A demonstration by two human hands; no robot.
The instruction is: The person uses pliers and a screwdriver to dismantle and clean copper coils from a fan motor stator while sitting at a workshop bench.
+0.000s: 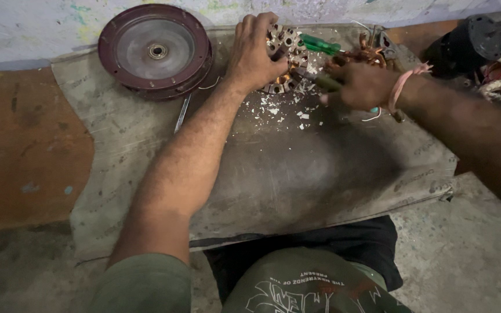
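Left hand clamped on a round metal stator w/ copper windings, at the far edge of a grey mat. Right hand closed on a thin tool against it. White chips scattered nearby; maroon motor cover to the left.

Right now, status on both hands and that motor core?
Left hand gripping motor core from above. Right hand holding a tool against it. White scraps litter mat; round cover sits left.
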